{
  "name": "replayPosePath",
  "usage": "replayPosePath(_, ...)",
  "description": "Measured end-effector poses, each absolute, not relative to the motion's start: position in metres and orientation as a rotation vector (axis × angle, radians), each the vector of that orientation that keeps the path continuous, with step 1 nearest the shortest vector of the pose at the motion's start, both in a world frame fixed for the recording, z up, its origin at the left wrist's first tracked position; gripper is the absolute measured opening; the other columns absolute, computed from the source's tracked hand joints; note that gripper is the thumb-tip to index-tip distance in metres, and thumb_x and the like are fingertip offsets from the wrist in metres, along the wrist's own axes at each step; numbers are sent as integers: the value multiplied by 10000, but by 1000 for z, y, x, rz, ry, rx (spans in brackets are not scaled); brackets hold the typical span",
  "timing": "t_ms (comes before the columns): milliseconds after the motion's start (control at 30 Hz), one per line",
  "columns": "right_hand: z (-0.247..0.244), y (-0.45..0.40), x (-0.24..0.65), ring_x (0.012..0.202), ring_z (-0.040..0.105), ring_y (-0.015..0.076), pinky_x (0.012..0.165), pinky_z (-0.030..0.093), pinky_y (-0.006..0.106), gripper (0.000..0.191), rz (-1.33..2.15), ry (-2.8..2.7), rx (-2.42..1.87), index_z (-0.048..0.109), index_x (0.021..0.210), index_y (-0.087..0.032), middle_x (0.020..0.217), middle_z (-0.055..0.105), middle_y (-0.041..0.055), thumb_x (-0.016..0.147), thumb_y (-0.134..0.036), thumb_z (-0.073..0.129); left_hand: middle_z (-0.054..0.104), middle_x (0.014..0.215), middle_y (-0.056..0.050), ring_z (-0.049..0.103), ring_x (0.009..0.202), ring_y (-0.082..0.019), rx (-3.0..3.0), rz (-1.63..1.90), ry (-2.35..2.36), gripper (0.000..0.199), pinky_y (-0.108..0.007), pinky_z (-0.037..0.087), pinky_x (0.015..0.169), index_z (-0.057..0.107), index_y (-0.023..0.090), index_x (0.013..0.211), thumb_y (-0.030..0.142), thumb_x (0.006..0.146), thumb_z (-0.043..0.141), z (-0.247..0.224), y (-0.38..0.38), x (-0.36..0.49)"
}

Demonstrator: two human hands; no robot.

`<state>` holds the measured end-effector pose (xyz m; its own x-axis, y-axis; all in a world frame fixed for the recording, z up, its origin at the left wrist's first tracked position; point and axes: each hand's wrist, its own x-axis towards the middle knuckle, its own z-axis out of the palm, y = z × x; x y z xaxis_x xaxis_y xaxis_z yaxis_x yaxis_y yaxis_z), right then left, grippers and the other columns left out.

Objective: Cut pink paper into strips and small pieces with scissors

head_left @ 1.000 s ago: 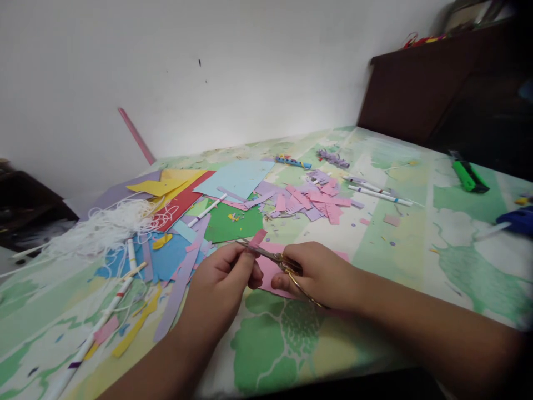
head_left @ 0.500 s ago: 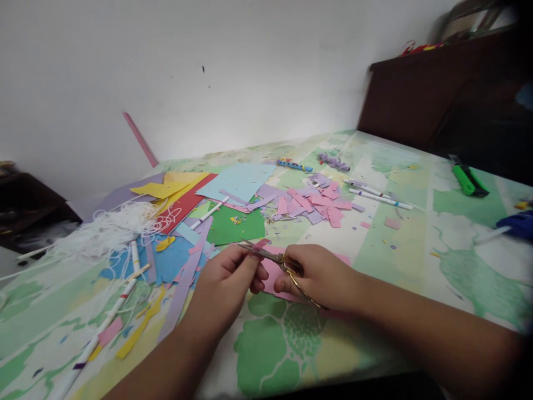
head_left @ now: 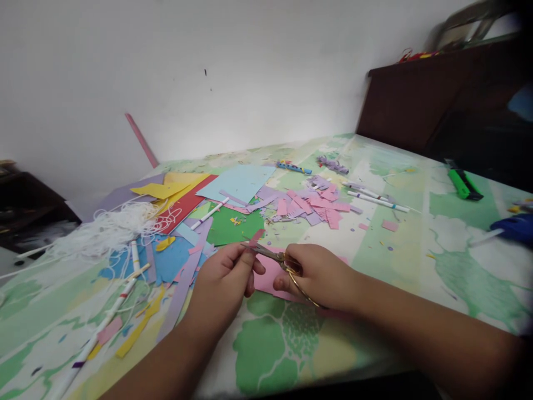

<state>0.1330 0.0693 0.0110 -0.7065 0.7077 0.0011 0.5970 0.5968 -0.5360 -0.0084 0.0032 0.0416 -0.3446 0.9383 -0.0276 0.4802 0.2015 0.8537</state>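
Note:
My right hand (head_left: 318, 275) is closed round the gold handles of a small pair of scissors (head_left: 270, 254), whose blades point left and lie slightly apart. Between the thumb and fingers of my left hand (head_left: 231, 275) is a small strip of pink paper (head_left: 257, 238). Its upper end sticks out at the scissor blades; the rest is hidden by my fingers. Under both hands lies a larger pink paper sheet (head_left: 270, 279). Just beyond them a green paper sheet (head_left: 237, 225) is strewn with tiny scraps.
Fringed pink and purple paper pieces (head_left: 318, 205) are heaped beyond my hands. Tangled white string (head_left: 112, 233) and coloured sheets lie left. White markers (head_left: 378, 201), a green box cutter (head_left: 464, 183) and a blue object (head_left: 514, 230) are to the right. A wall (head_left: 266, 78) backs the table.
The pink strip now stands up higher and more tilted past the scissor blades. My left fingers have shifted slightly round it. The scissors stay in nearly the same place.

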Motion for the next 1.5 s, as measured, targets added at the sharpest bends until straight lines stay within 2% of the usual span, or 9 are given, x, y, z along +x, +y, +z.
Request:
replayPosePath(133,12,69,132,501,359,86,435,231,196,381,728,-2603,-1068,461,672,-168,599,478,-13,629,-546,445,455,364,54,414,369,-75,1317,1076,1962,188,-185,305,398,521,175,563,282,691,434,40,4,-9)
replayPosePath(433,6,72,134,486,358,81,425,217,192,402,698,-2613,-1051,461,657,-171,583,484,-11,636,-570,420,564,495,11,543,487,-116,1309,1102,1798,204,-225,407,501,540,161,636,313,705,423,31,6,-9)
replayPosePath(667,7,72,133,469,345,76,415,206,189,396,648,-2620,-1040,468,626,-167,550,470,-16,658,-557,404,550,481,18,534,467,-105,1263,1114,1744,201,-213,413,491,538,156,634,313,703,434,34,6,-10)
replayPosePath(867,9,72,131,477,356,78,421,213,191,425,628,-2616,-1081,483,631,-161,554,473,-15,642,-579,405,581,622,6,524,499,-96,1206,1179,1660,188,-231,426,508,542,154,680,316,683,449,28,7,-12)
replayPosePath(1133,3,74,133,490,361,76,425,222,188,448,695,-2607,-1067,482,661,-159,594,486,-7,622,-599,408,541,550,21,489,458,-76,1207,1246,1649,168,-199,392,462,511,147,607,267,695,433,28,11,-13)
replayPosePath(1500,-1,74,133,454,319,66,414,191,194,498,683,-2612,-968,475,600,-154,520,439,-16,648,-626,326,530,539,31,490,463,-67,1290,1183,1685,196,-186,391,468,501,153,596,286,717,421,26,8,-10)
